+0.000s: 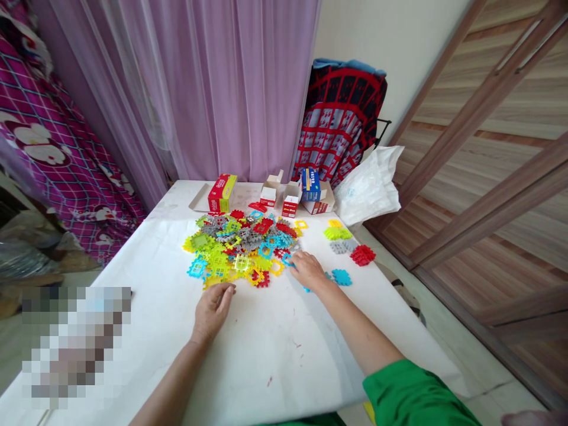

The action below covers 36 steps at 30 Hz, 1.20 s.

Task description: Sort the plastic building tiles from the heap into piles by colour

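Note:
A heap of notched plastic building tiles (242,239) in green, yellow, grey, red and blue lies mid-table. My left hand (213,310) rests at the heap's near edge, its fingers curled in; whatever they might hold is hidden. At the right side of the heap, my right hand (307,270) has its fingertips closed on a blue building tile (288,260), mostly hidden by the fingers. Under and beside my right forearm lie flat blue tiles (341,277). Farther right are small groups of red tiles (362,255), grey tiles (342,246) and lime-green tiles (337,233).
Behind the heap stand a red and yellow box (222,193), small open cartons (270,194) and a blue box (310,184). A white plastic bag (368,186) sits at the back right corner. A pixelated patch (77,343) covers something on the white table's (248,367) left.

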Tool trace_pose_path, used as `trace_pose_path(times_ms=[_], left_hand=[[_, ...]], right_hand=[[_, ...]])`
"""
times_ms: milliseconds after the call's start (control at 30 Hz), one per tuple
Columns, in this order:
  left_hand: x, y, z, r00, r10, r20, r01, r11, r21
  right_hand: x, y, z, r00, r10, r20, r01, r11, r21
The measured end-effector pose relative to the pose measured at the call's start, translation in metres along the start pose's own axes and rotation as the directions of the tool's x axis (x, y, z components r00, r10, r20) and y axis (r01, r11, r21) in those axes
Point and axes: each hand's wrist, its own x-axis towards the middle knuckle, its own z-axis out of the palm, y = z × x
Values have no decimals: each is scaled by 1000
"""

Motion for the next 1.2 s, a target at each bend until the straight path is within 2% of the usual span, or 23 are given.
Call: trace_pose_path(times_ms=[167, 300, 433, 500, 567, 633, 700, 833, 967, 1100, 1200], left_hand=[[1, 2, -1, 1000, 14, 8, -14, 1000, -2], [2, 2, 0, 1000, 12, 6, -12, 1000, -1], [1, 2, 0, 1000, 18, 5, -18, 1000, -13], [1, 2, 0, 1000, 11, 3, -11, 1000, -20], [1, 3, 0, 1000, 0, 2, 0, 1000, -28], [0, 2, 0, 1000, -7, 3, 7, 999, -36], [0, 2, 0, 1000, -9, 4, 10, 999, -45], [0, 1, 0, 1000, -8, 2, 8, 998, -62], [0, 2, 0, 1000, -21, -5, 21, 997, -72], [0, 3, -1, 999, -40, 0, 40, 996, -80], [0, 3, -1, 999, -45, 11, 46, 995, -90]], right_hand=[[-6, 2, -8, 996, -49, 71, 33, 978, 204], [-2, 3, -3, 991, -28, 131, 2, 982, 189], [4, 3, -3, 997, -5, 71, -4, 992, 126], [4, -1, -7, 997, 82, 11, -83, 994, 65], [1, -9, -12, 975, 221, -5, -221, 975, 1], [-3, -21, -16, 944, 328, 34, -326, 944, -59], [-6, -35, -16, 932, 351, 89, -343, 934, -95], [-7, -59, -12, 930, 340, 141, -330, 939, -93], [-4, -68, -8, 918, 350, 185, -340, 937, -86], [-7, -53, -5, 942, 249, 224, -244, 968, -52], [-12, -21, -10, 967, 119, 226, -133, 990, 46]])
